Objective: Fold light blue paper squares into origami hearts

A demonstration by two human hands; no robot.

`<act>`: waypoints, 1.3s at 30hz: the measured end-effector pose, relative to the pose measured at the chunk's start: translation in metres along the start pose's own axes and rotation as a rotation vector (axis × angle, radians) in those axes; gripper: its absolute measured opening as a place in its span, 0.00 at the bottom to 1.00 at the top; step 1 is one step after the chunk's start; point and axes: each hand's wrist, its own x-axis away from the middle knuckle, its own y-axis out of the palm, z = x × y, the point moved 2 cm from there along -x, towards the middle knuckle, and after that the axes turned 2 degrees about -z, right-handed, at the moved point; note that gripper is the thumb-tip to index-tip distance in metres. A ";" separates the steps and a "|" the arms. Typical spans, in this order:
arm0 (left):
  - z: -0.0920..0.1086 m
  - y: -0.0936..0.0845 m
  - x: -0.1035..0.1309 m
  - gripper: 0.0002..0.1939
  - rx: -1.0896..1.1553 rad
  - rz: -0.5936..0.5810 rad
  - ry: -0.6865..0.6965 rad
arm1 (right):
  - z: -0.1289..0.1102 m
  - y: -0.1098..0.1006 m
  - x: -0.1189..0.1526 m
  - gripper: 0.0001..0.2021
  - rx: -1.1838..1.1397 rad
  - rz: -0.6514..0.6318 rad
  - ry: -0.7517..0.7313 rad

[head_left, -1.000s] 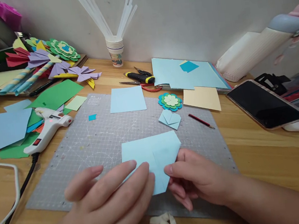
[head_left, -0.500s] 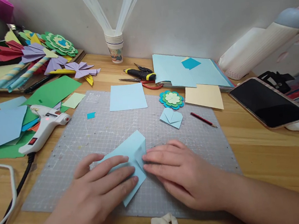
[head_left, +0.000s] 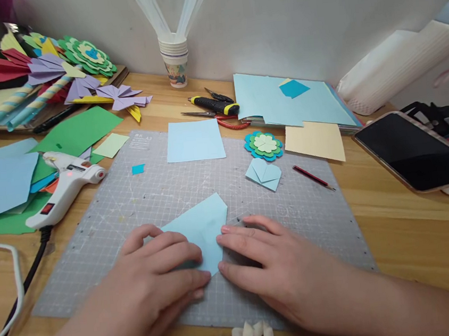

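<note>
A pale wooden desk (head_left: 393, 246) meets a plain grey wall (head_left: 292, 16), and a grey gridded cutting mat (head_left: 105, 218) covers its middle. From the left, we first find a white glue gun with a black cable (head_left: 66, 187), lying just beside the mat. Next comes the left hand (head_left: 159, 276), palm down, its fingers slightly curled over the paper's near left part; we cannot tell whether it pinches anything. Under it, on the mat, we see the light-blue angular sheet of paper (head_left: 204, 226): smooth and unmarked, with straight edges, a long slanting upper side and a short oblique edge at its upper right tip. The right hand (head_left: 276, 275) reaches in with fingers extended, tips touching the paper's right edge; its thumb is hidden, so we cannot tell its grip. Beyond it lie a pale-blue folded paper heart (head_left: 263, 175) and a dark-red pencil (head_left: 313, 178).
</note>
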 end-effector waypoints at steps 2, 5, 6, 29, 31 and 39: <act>-0.001 -0.004 -0.006 0.11 0.065 -0.047 -0.048 | 0.000 0.000 0.000 0.16 -0.009 -0.005 0.002; -0.002 -0.009 -0.015 0.10 0.125 -0.095 -0.116 | 0.000 -0.001 0.001 0.16 -0.012 -0.002 -0.004; -0.004 -0.009 -0.018 0.08 0.111 -0.112 -0.153 | 0.000 -0.001 0.001 0.16 -0.011 0.000 -0.008; -0.019 0.006 -0.029 0.10 -0.065 -0.009 -0.278 | -0.002 0.002 0.000 0.20 -0.023 0.041 -0.021; -0.019 0.006 -0.029 0.10 -0.072 0.015 -0.281 | -0.002 0.003 0.001 0.21 -0.018 0.033 -0.025; -0.021 0.004 -0.024 0.11 -0.134 0.069 -0.353 | -0.002 0.003 0.001 0.21 0.006 0.028 -0.025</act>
